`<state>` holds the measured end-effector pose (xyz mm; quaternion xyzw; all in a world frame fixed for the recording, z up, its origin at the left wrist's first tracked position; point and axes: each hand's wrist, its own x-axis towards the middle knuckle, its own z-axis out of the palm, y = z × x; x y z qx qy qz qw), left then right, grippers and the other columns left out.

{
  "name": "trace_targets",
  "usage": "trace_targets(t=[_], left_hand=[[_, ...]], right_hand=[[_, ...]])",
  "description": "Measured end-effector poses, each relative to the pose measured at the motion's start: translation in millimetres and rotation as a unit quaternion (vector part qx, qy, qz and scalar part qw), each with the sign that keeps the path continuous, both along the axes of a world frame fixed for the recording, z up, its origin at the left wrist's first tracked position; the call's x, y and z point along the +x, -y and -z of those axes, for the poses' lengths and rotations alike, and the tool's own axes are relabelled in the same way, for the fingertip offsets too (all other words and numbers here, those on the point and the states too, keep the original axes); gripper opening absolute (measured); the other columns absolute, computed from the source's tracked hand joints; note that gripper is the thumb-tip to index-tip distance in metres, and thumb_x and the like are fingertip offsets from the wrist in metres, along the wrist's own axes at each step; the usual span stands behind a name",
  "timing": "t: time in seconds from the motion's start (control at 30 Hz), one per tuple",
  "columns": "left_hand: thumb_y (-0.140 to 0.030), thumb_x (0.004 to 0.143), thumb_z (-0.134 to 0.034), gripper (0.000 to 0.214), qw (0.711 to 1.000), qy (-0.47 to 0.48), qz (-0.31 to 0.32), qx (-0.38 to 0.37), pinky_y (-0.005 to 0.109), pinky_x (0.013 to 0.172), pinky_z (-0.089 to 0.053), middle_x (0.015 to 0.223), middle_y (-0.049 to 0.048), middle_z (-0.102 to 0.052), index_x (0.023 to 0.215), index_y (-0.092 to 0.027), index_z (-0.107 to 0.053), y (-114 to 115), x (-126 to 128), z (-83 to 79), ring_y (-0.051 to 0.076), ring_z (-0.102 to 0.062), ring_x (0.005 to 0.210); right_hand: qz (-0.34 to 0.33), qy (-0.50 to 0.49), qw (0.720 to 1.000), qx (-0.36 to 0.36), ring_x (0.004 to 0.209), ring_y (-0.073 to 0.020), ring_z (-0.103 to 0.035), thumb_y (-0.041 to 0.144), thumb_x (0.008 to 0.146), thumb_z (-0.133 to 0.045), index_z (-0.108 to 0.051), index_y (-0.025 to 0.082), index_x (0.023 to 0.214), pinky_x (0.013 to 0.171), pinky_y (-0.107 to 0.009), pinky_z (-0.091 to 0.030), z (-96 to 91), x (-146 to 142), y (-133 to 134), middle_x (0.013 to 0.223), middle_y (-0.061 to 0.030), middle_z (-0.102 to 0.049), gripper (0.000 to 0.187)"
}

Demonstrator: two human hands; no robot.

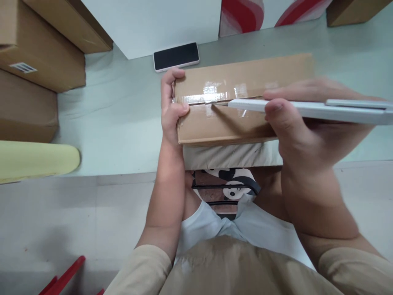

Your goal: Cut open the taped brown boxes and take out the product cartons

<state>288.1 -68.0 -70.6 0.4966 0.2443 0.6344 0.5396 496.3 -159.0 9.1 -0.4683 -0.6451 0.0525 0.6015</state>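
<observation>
A taped brown cardboard box (215,127) lies in front of me, with a seam running lengthwise along its upper face. Clear tape (215,88) shines across the left half of that seam. My left hand (170,102) is closed on the box's left end, its thumb pressing beside the seam. In my right hand (307,127) is a light grey utility knife (285,108), pointing left. Its thin tip touches the seam at the taped part, and a shadow falls on the cardboard below it. The right hand hides the box's right end.
Behind the box lies a phone (176,56) by a white panel (159,24). Cardboard boxes (46,53) are stacked at left, above a yellow padded object (37,162). Another carton (353,12) stands at back right. A red object (66,276) shows at lower left.
</observation>
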Motion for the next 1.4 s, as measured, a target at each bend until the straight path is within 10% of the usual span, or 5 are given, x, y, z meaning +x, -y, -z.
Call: trace_targets(t=[0.2, 0.53, 0.8, 1.03, 1.4], left_hand=[[-0.065, 0.058, -0.089, 0.066, 0.999, -0.026, -0.016, 0.015, 0.051, 0.110, -0.054, 0.116, 0.0029, -0.062, 0.111, -0.033, -0.066, 0.4, -2.1, 2.9, 0.032, -0.063, 0.119], [-0.071, 0.068, -0.080, 0.068, 0.998, -0.052, -0.023, 0.024, 0.054, 0.112, -0.052, 0.114, 0.0036, -0.065, 0.118, -0.030, -0.060, 0.8, -4.6, 4.7, 0.034, -0.065, 0.125], [-0.073, 0.070, -0.078, 0.071, 0.995, -0.089, -0.021, 0.042, 0.054, 0.116, -0.049, 0.122, 0.0040, -0.063, 0.125, -0.033, -0.058, 0.3, -10.2, 9.8, 0.034, -0.062, 0.130], [-0.067, 0.064, -0.085, 0.069, 0.998, -0.056, -0.015, 0.023, 0.049, 0.114, -0.051, 0.119, 0.0033, -0.064, 0.121, -0.035, -0.062, 0.0, -10.1, 10.2, 0.033, -0.063, 0.128], [-0.070, 0.064, -0.082, 0.071, 0.996, -0.080, -0.040, 0.017, 0.050, 0.108, -0.053, 0.120, 0.0049, -0.064, 0.122, -0.034, -0.060, 3.9, -7.4, 6.5, 0.035, -0.061, 0.128]], right_hand=[[0.024, 0.020, 0.997, 0.065, 0.065, -0.0119, -0.066, 0.023, 0.082, -0.072, -0.078, 0.020, 0.080, 0.061, -0.029, -0.049, 1.2, 1.2, 2.9, 0.075, 0.0011, -0.076, 0.007], [0.055, -0.046, 0.996, 0.051, 0.050, -0.0058, -0.045, 0.043, 0.088, -0.078, -0.062, 0.017, 0.061, 0.049, -0.027, -0.026, -1.8, 21.0, 1.4, 0.055, 0.0024, -0.056, 0.040], [-0.029, -0.144, 0.986, 0.083, 0.069, -0.0047, -0.071, 0.056, 0.098, -0.060, -0.061, 0.015, 0.071, 0.063, -0.017, -0.052, 2.1, 27.1, -9.9, 0.067, 0.0068, -0.062, 0.049], [-0.140, -0.155, 0.978, -0.014, 0.061, -0.0118, -0.071, 0.039, 0.085, -0.084, -0.073, 0.019, 0.077, 0.050, -0.023, -0.054, -3.0, 31.4, -4.7, 0.075, 0.0006, -0.076, 0.024], [-0.074, -0.050, 0.996, -0.021, 0.071, -0.0151, -0.073, 0.029, 0.087, -0.080, -0.077, 0.025, 0.078, 0.067, -0.030, -0.061, -6.2, 30.6, -3.7, 0.076, 0.0018, -0.075, 0.011]])
